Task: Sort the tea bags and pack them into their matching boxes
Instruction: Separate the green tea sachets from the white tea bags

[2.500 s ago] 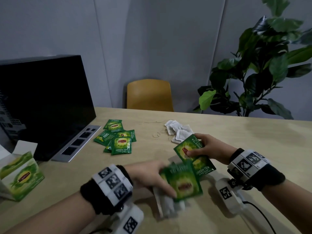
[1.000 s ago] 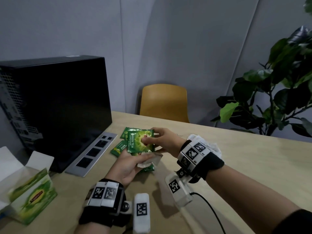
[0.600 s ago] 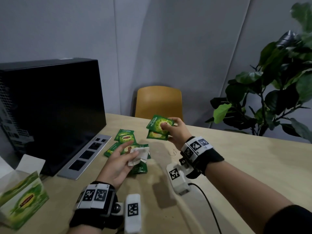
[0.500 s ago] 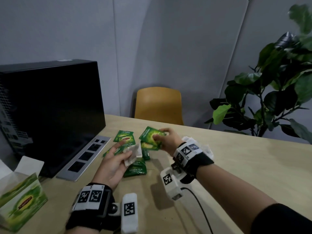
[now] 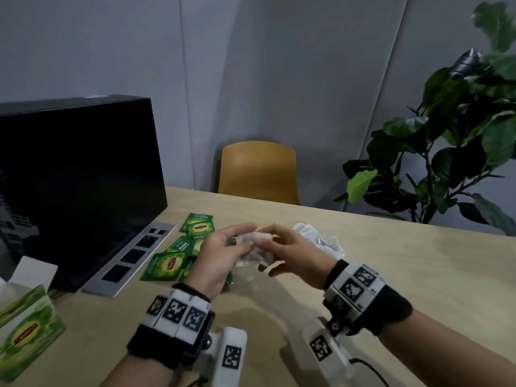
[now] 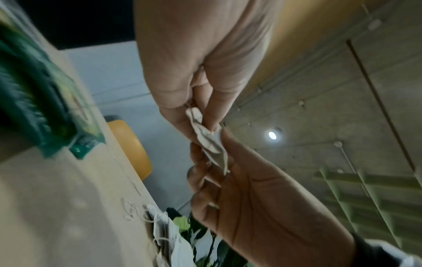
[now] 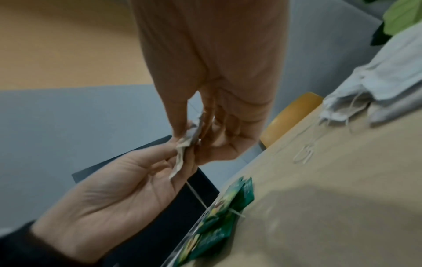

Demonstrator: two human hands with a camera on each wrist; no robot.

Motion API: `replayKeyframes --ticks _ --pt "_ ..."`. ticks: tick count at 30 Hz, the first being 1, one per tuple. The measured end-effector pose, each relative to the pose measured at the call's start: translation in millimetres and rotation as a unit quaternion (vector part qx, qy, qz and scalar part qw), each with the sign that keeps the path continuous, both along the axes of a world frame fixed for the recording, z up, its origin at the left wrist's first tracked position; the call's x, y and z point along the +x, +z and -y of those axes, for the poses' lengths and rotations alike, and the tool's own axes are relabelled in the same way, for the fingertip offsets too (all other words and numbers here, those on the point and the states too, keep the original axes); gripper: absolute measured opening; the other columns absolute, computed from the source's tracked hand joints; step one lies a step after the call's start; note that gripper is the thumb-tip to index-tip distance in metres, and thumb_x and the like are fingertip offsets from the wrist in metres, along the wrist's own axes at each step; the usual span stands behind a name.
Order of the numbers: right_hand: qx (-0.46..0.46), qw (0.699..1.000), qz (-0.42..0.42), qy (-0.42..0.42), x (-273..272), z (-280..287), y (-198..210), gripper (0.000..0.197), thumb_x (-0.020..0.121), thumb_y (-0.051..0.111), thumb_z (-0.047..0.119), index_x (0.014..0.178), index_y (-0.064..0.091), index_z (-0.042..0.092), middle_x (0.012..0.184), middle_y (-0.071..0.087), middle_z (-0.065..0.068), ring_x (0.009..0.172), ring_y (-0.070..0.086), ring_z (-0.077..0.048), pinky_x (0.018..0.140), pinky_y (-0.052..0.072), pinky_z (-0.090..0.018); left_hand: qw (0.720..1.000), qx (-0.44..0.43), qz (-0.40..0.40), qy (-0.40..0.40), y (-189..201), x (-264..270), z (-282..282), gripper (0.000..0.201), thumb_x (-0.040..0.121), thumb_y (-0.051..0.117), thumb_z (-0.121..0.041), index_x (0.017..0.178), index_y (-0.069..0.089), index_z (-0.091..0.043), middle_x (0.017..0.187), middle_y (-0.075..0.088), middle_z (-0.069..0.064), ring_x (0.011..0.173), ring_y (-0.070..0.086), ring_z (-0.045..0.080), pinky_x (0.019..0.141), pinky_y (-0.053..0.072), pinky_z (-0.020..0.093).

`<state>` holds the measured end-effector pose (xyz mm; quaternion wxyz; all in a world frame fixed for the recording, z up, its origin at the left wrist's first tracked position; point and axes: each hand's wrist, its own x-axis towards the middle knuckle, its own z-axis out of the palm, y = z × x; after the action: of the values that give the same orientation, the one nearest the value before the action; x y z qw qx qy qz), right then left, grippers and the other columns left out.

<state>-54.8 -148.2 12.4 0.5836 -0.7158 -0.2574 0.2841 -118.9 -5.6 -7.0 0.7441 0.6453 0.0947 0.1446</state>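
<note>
White tea bag (image 6: 209,142) apparently pinched between both hands' fingers (image 6: 219,110).

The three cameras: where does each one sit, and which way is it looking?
Head view: worn on the head, looking forward and down at the table; both forearms, left hand and right hand show.
Left wrist view: on the left wrist, looking along the left hand, tilted up toward the ceiling; both hands show.
Right wrist view: on the right wrist, looking along the right hand; both hands show.
Shared: all three see both hands pinching the white tea bag, plus the green packets and the yellow chair.
</note>
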Motion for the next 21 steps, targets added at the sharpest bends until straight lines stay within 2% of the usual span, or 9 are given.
replayKeyframes --ticks 3,6,8,10,12,14,17,19,21 --pt "0.01 0.998 0.038 -0.053 18.8 19.7 3.6 0.017 0.087 0.062 0.012 0.102 0.054 0.012 0.08 0.06 -0.008 0.061 0.056 -0.015 0.052 0.049 -0.025 0.998 0.043 -0.01 -0.04 12.4 7.1 9.9 0.035 0.084 0.059 0.006 0.107 0.065 -0.019 0.11 0.067 0.003 0.091 0.069 0.02 0.076 0.058 0.029" --pt "-0.027 0.984 0.082 -0.157 58.3 45.5 8.0 0.023 0.084 0.066 0.01 0.103 0.055 0.007 0.083 0.059 -0.016 0.057 0.052 -0.018 0.049 0.045 -0.025 0.996 0.079 -0.024 -0.033 15.7 7.4 -2.5 0.034 0.086 0.058 0.002 0.11 0.061 -0.021 0.12 0.058 -0.001 0.092 0.066 0.018 0.07 0.058 0.026" --pt "-0.101 0.965 0.151 -0.19 85.7 59.8 6.7 0.028 0.082 0.068 0.01 0.106 0.057 0.002 0.081 0.061 -0.015 0.055 0.051 -0.015 0.042 0.041 -0.014 0.981 0.187 -0.048 -0.018 13.0 3.1 -17.7 0.035 0.088 0.058 -0.004 0.116 0.058 -0.025 0.124 0.056 -0.006 0.094 0.065 0.015 0.072 0.058 0.027" --pt "-0.167 0.95 0.188 -0.185 106.8 66.4 -1.1 0.029 0.08 0.07 0.012 0.104 0.061 0.0 0.073 0.061 -0.011 0.056 0.052 -0.014 0.04 0.038 -0.009 0.929 0.361 -0.077 -0.019 8.0 -4.4 -33.5 0.038 0.089 0.058 -0.012 0.123 0.054 -0.029 0.13 0.052 -0.01 0.103 0.058 0.009 0.085 0.052 0.027" --pt "-0.227 0.94 0.197 -0.159 117.0 63.9 -10.8 0.026 0.081 0.069 0.015 0.104 0.063 0.004 0.075 0.063 -0.01 0.066 0.056 -0.021 0.053 0.045 -0.017 0.849 0.508 -0.131 -0.057 1.5 -12.8 -46.7 0.047 0.089 0.059 -0.023 0.132 0.044 -0.034 0.141 0.041 -0.011 0.121 0.043 0.007 0.1 0.039 0.028" --pt "-0.337 0.899 0.256 -0.115 120.0 56.2 -22.2 0.026 0.084 0.063 0.021 0.11 0.06 0.018 0.103 0.063 -0.012 0.091 0.058 -0.027 0.072 0.046 -0.027 0.771 0.592 -0.204 -0.117 -3.5 -18.2 -56.9 0.06 0.09 0.057 -0.035 0.142 0.028 -0.038 0.154 0.02 -0.011 0.14 0.02 0.015 0.114 0.024 0.039" --pt "-0.478 0.81 0.341 -0.009 113.2 45.9 -38.2 0.049 0.083 0.059 0.043 0.129 0.041 0.041 0.14 0.034 -0.004 0.127 0.032 -0.036 0.104 0.032 -0.046 0.67 0.66 -0.282 -0.189 -6.9 -20.4 -61.4 0.07 0.092 0.047 -0.044 0.145 0.001 -0.045 0.156 -0.013 -0.013 0.145 -0.01 0.022 0.116 0.004 0.052" --pt "-0.514 0.772 0.371 0.05 108.8 42.8 -44.9 0.05 0.085 0.052 0.046 0.132 0.034 0.044 0.148 0.027 0.001 0.131 0.027 -0.034 0.106 0.029 -0.047 0.634 0.672 -0.313 -0.222 -9.2 -18.7 -60.6 0.069 0.094 0.041 -0.045 0.143 -0.007 -0.045 0.154 -0.022 -0.012 0.143 -0.016 0.026 0.116 0.002 0.055" --pt "-0.533 0.755 0.372 0.091 108.9 45.4 -45.5 0.05 0.09 0.045 0.039 0.138 0.03 0.039 0.15 0.025 -0.001 0.133 0.027 -0.033 0.106 0.027 -0.043 0.624 0.665 -0.33 -0.243 -11.8 -17.1 -60.3 0.067 0.097 0.038 -0.042 0.143 -0.011 -0.044 0.153 -0.025 -0.01 0.143 -0.018 0.028 0.115 0.004 0.056"
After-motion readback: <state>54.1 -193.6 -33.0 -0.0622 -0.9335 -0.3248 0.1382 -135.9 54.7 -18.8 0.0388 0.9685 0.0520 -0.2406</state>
